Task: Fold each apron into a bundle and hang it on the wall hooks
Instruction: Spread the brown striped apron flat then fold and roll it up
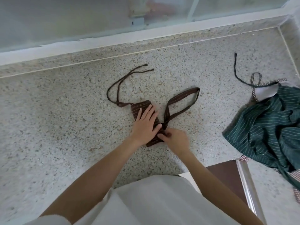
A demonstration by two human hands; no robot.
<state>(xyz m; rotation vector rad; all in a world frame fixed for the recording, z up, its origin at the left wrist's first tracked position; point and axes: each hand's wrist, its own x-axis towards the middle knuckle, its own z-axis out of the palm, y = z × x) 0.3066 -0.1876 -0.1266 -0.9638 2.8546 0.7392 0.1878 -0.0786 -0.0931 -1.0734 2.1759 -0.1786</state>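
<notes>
Speckled terrazzo countertop [65,111] fills most of your view, with a frosted window [65,18] running along its far edge at twelve o'clock. At three o'clock lies a crumpled green striped apron [266,125], unfolded, with its dark tie [237,73] curling toward one o'clock. Near the centre sits the brown striped apron [141,109], already folded into a narrow strip. Your left hand [145,125] lies flat and open on the strip, pressing it down. Your right hand [176,140], just toward five o'clock from the left, pinches the near end of the strip between thumb and fingers, where the fabric seems to be starting a roll. The neck loop [185,101] fans out toward one o'clock, and two thin waist ties [113,88] trail toward eleven o'clock. The likely trouble is the roll loosening: if your left palm lifts early, the folded layers may spring apart. The ties could also be caught inside the roll, leaving nothing free to wrap the bundle. The loop must stay outside, or the bundle will likely have nothing to hang by.
</notes>
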